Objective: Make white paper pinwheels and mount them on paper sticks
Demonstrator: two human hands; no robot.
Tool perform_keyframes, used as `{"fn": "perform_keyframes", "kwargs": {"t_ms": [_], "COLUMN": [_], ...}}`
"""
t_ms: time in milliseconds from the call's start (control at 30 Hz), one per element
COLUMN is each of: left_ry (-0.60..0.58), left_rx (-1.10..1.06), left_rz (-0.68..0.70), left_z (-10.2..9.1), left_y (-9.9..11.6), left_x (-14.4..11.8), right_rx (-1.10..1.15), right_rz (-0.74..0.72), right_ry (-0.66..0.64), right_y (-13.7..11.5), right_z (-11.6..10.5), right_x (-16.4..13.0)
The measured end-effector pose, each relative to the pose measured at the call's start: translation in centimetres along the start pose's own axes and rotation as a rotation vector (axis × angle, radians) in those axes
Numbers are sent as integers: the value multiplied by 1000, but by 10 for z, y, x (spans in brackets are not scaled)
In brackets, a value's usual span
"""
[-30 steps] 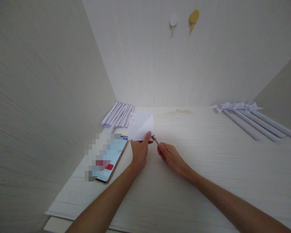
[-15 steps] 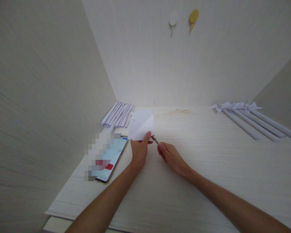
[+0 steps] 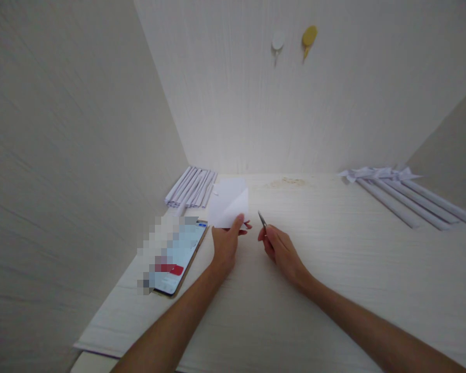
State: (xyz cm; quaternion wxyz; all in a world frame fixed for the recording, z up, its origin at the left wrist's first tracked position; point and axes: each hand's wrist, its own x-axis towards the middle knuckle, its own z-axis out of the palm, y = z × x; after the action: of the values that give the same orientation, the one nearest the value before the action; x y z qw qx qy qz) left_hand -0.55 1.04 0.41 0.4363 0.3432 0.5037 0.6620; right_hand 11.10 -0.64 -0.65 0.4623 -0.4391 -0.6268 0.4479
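Observation:
My left hand (image 3: 229,235) is closed on a white sheet of paper (image 3: 227,199), with the thumb on top near its lower right corner and fingers underneath. The sheet has a diagonal fold or flap. My right hand (image 3: 281,251) is closed around a small tool with a pointed metal blade (image 3: 262,219), tip up and to the left. Its handle is hidden in the fist, so I cannot tell whether it is a knife or scissors. A gap separates the blade from the paper.
Left of my left hand lies a phone (image 3: 180,259) with a lit, partly blurred screen. Rolled paper sticks (image 3: 192,187) are stacked behind it. More paper rolls (image 3: 407,202), joined at crumpled paper, lie at the right. Two hooks, one yellow (image 3: 309,36), hang on the back wall.
My right hand has drawn the blade right, away from the paper's lower right corner, and its tip now shows. My left hand still holds the paper in nearly the same place.

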Motion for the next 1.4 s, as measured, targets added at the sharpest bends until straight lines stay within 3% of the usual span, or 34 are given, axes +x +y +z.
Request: {"fn": "perform_keyframes", "kwargs": {"t_ms": [167, 267, 467, 600, 733, 867, 900, 1067, 1400], "left_ry": [-77, -113, -209, -267, -375, -511, -522, -520, -521], "left_rx": [-19, -41, -99, -140, -150, -102, -91, -69, -61], "left_rz": [-19, -60, -112, -134, -204, -275, -285, -308, -313], "left_z": [0, 1, 0, -1, 0, 0, 0, 1, 0], "left_y": [0, 1, 2, 1, -1, -4, -4, -7, -7], "left_x": [-2, -3, -5, -6, -8, -9, -9, -7, -6], "right_rx": [114, 128, 51, -71, -309, -685, -793, -888, -964], "right_rz": [22, 16, 63, 20, -138, -165, -163, -124, 34], "right_ry": [228, 283, 303, 273, 278, 184, 180, 199, 341], "right_y": [2, 4, 10, 9, 14, 26, 28, 36, 45], "right_z": [-3, -10, -32, -46, -56, -58, -57, -54, -53], "right_x": [4, 10, 25, 36, 63, 105, 114, 140, 146]}}
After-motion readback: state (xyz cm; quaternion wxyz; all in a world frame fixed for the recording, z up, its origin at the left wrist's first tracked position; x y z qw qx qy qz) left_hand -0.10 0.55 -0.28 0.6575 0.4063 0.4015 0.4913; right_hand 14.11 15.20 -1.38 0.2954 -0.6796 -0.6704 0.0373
